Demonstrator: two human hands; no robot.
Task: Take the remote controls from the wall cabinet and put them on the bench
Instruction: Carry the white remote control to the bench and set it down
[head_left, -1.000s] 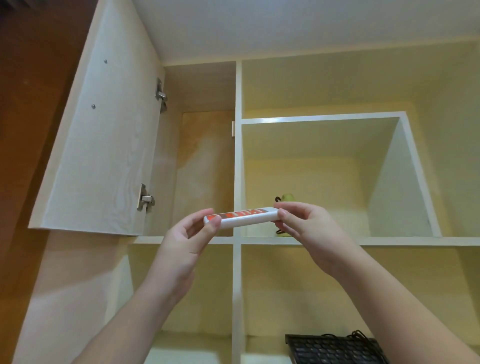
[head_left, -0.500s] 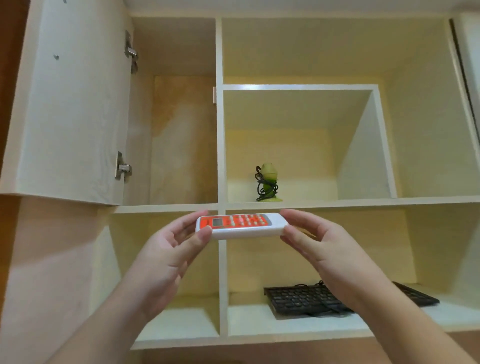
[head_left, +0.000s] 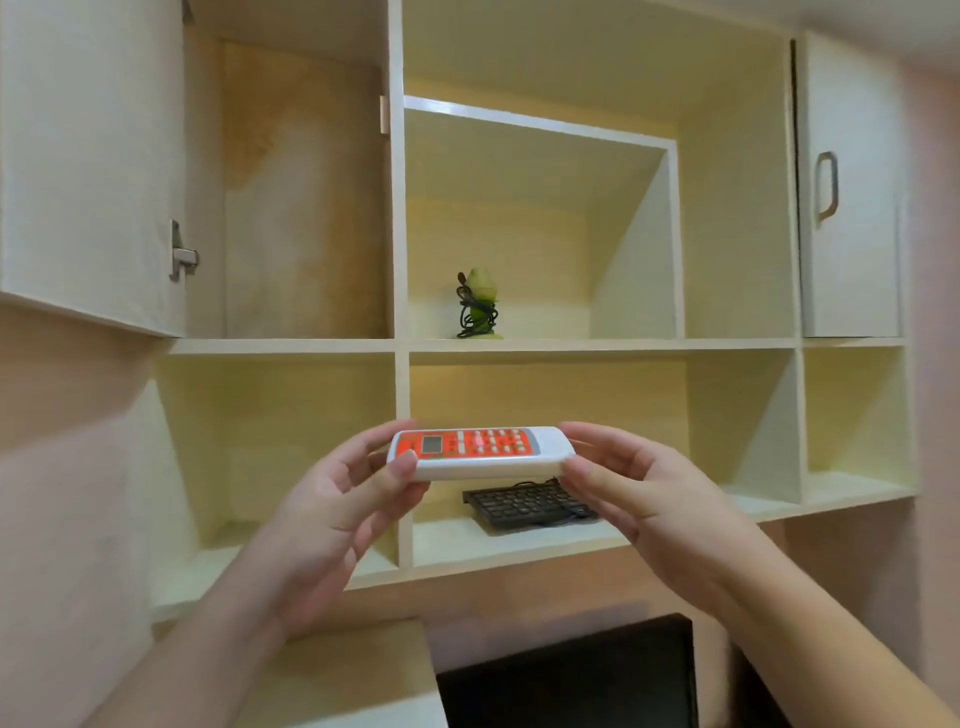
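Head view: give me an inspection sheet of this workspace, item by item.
Surface: bench not clearly in view.
Job's things: remote control, white with orange face, held level in front of the shelves.
Clutter: black keyboard on the lower shelf; small green object on the shelf above.
Grippers: left hand pinches the remote's left end; right hand holds its right end.
Cables: dark cord wound round the green object.
Surroundings: wall cabinet, left door open, right door closed; dark screen below.
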